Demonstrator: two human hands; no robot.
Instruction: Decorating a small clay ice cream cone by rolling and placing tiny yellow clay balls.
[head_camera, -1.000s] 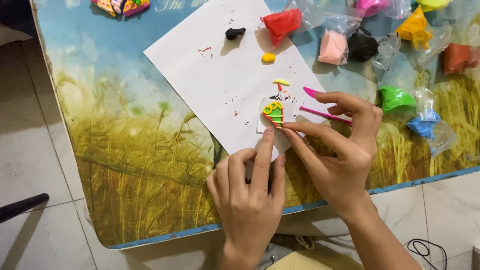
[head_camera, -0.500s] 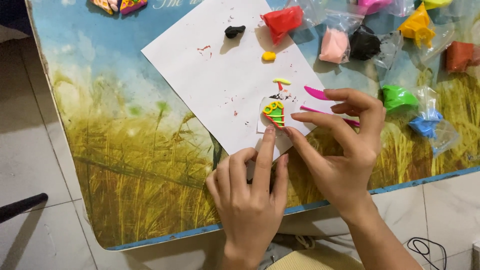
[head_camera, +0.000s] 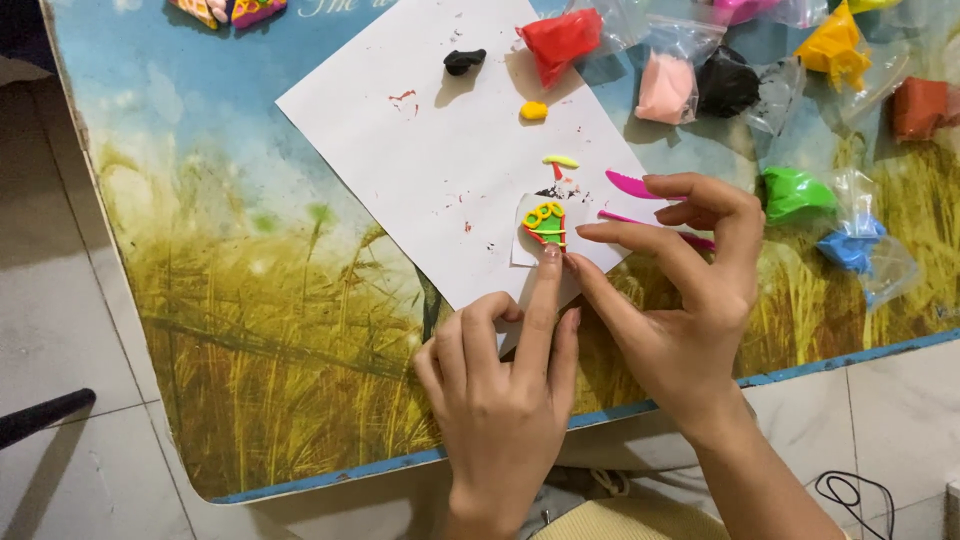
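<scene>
One low table (head_camera: 250, 330) printed with a wheat field under blue sky stands on pale floor tiles, with a white sheet (head_camera: 440, 170) and bagged clay lumps on it. On the sheet's near edge lies your small paper cutout (head_camera: 543, 226), layered in yellow, green and red clay. Your left hand (head_camera: 500, 390) pins it with one outstretched fingertip, other fingers curled; your right hand (head_camera: 680, 300) hovers beside it, fingers loosely apart.
</scene>
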